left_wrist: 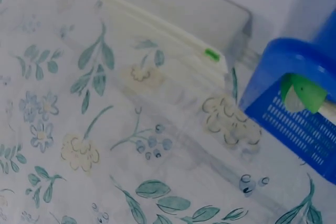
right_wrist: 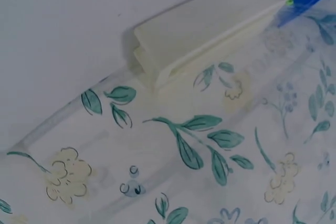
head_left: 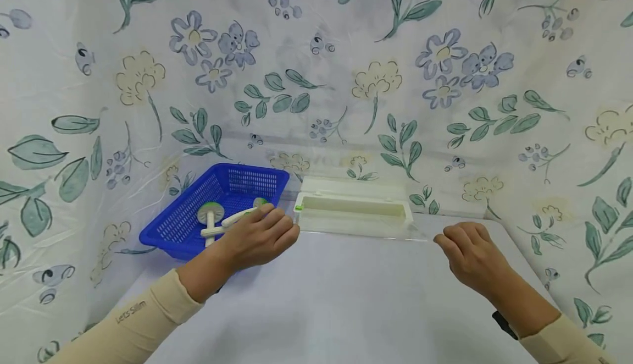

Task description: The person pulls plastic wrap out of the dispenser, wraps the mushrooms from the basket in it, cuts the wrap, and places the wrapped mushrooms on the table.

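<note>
In the head view my left hand [head_left: 267, 235] is at the left end of a long cream box [head_left: 353, 224], in front of the blue basket. My right hand [head_left: 470, 251] is off the box's right end, lower and nearer the viewer. Between them stretches a sheet of clear plastic film [head_left: 366, 236], its near edge a thin shiny line in front of the box. Both hands pinch its ends with curled fingers. The box's lid [head_left: 353, 188] stands raised at the back, and a green tab [head_left: 299, 208] marks its left end. Neither wrist view shows the hands.
A blue plastic basket [head_left: 183, 210] stands at the left, holding white-handled items with round green-and-white heads [head_left: 211, 211]. Behind the white table [head_left: 346, 298] hangs a floral-patterned sheet [head_left: 316, 78], close to the box's back.
</note>
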A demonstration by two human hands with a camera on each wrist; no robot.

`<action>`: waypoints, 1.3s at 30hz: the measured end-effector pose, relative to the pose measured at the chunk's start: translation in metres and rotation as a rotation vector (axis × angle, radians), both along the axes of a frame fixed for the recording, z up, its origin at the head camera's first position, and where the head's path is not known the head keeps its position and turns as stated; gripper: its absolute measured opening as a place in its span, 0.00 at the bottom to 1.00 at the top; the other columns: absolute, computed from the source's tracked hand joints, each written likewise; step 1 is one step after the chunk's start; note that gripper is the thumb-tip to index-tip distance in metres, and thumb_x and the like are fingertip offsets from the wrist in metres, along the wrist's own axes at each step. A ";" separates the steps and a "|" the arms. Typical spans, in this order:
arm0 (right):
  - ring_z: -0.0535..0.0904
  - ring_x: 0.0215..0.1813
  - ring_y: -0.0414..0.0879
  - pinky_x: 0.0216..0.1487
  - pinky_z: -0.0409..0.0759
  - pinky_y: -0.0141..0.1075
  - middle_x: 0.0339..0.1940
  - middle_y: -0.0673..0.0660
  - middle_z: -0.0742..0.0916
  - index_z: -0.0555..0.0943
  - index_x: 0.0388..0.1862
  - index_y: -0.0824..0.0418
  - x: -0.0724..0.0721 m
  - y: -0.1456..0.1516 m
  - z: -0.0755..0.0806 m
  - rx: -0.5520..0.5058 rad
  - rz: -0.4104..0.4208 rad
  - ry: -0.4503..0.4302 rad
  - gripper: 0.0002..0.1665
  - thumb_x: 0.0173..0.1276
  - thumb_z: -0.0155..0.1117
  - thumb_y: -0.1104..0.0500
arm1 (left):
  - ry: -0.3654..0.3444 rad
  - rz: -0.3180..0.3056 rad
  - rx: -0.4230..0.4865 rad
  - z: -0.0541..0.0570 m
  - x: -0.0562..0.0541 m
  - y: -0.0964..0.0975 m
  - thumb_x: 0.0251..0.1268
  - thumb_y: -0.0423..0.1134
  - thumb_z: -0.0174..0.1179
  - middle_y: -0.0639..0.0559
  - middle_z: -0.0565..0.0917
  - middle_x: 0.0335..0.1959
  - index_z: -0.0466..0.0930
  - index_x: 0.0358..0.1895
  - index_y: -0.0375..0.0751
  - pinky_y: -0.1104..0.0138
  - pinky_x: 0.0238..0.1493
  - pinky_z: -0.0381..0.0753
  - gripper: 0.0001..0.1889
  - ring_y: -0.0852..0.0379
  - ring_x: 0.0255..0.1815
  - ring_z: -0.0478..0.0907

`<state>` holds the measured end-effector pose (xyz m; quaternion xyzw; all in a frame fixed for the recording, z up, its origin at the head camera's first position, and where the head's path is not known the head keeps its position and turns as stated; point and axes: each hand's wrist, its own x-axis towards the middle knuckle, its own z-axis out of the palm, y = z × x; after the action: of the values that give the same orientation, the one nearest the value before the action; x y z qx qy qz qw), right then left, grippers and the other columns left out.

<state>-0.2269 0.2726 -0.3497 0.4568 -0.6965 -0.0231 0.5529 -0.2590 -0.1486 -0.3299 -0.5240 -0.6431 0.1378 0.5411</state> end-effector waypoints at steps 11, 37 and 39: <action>0.71 0.30 0.50 0.32 0.67 0.41 0.30 0.56 0.76 0.73 0.35 0.64 0.030 -0.002 -0.040 0.043 0.055 -0.099 0.15 0.79 0.38 0.67 | -0.183 -0.029 -0.036 -0.055 0.033 -0.005 0.76 0.30 0.37 0.50 0.70 0.29 0.70 0.37 0.39 0.63 0.37 0.71 0.11 0.53 0.31 0.69; 0.62 0.31 0.40 0.35 0.62 0.31 0.29 0.46 0.70 0.72 0.36 0.55 0.048 -0.006 -0.137 0.361 0.062 -0.460 0.17 0.80 0.35 0.56 | -0.480 0.051 -0.226 -0.137 0.059 -0.002 0.78 0.32 0.23 0.56 0.63 0.24 0.67 0.30 0.44 0.68 0.31 0.63 0.21 0.59 0.26 0.59; 0.62 0.31 0.40 0.35 0.62 0.30 0.29 0.45 0.69 0.72 0.36 0.55 0.046 -0.006 -0.139 0.373 0.072 -0.471 0.15 0.79 0.39 0.53 | -0.475 0.057 -0.233 -0.140 0.059 0.000 0.78 0.32 0.23 0.56 0.63 0.24 0.66 0.29 0.45 0.68 0.31 0.62 0.21 0.59 0.26 0.59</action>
<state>-0.1810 0.2668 -0.4889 0.5677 -0.7726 -0.0243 0.2834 -0.2004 -0.1490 -0.4704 -0.5821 -0.7464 0.0990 0.3069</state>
